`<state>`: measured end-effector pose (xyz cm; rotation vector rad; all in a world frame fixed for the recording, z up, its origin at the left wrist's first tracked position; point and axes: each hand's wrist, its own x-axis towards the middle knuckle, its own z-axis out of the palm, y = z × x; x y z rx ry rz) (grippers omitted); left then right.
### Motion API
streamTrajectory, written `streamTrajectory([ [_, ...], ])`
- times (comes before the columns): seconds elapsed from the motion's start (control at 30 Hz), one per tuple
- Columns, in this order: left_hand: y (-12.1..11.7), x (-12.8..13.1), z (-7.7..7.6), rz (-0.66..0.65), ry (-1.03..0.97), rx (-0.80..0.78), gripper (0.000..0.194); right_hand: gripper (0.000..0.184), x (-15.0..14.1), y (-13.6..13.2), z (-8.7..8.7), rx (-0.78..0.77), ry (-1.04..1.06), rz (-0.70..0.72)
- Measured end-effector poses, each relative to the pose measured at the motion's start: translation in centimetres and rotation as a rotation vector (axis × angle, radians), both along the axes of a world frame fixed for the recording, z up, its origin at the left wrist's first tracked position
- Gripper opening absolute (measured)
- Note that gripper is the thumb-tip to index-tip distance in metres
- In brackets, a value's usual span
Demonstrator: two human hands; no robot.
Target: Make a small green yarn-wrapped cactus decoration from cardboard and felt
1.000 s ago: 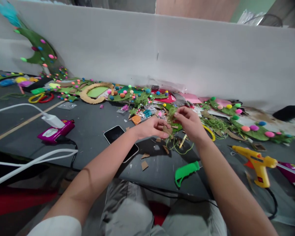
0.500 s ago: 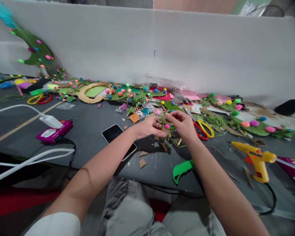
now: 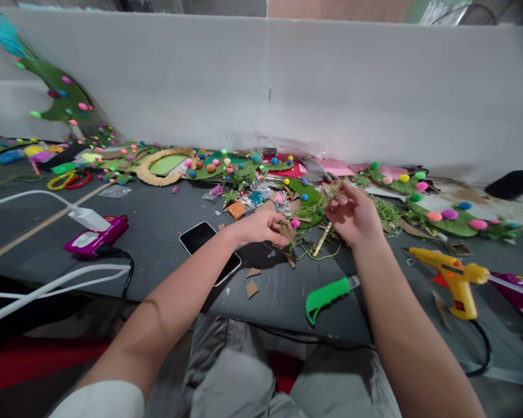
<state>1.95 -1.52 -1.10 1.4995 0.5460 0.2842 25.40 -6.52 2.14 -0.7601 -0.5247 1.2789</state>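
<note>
My left hand (image 3: 265,227) is closed on a small piece with green yarn (image 3: 287,230) about it; its shape is mostly hidden by the fingers. Farther right and a little higher, my right hand (image 3: 354,216) has its fingers drawn together on a strand of green yarn (image 3: 331,194). A green felt piece with blue and yellow pompoms (image 3: 310,210) lies behind and between the hands. Beside my left fingertips shows a pink pompom (image 3: 295,223). Below the right hand is a thin yellow stick (image 3: 322,240), with loose yarn around it.
A phone (image 3: 200,237) lies left of my hands, and a green-handled cutter (image 3: 329,297) near the front edge. At right stands a yellow glue gun (image 3: 455,273); a purple power strip (image 3: 96,237) with cables is at left. Pompom-covered felt shapes (image 3: 451,219) line the back.
My right hand has moved right and slightly up, away from the left, drawing green yarn with it. It now covers the red and yellow scissors. My left hand has barely moved.
</note>
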Motion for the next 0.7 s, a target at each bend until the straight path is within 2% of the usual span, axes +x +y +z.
streamTrajectory([
  [0.17,0.8,-0.7,0.1,0.069,0.093,0.106,0.03,0.015,3.7,-0.3,0.6,0.124,0.172,-0.259],
  [0.33,1.3,-1.3,0.3,0.132,0.179,0.176,0.03,0.017,6.9,-1.1,1.2,0.233,0.308,-0.352],
  [0.57,2.0,-2.1,0.7,0.294,0.313,0.199,0.04,0.019,10.0,-1.6,1.2,0.204,0.361,-0.628],
  [0.7,2.1,-2.3,1.3,0.354,0.346,0.199,0.029,0.03,10.1,-1.4,1.3,0.111,0.232,-0.762],
])
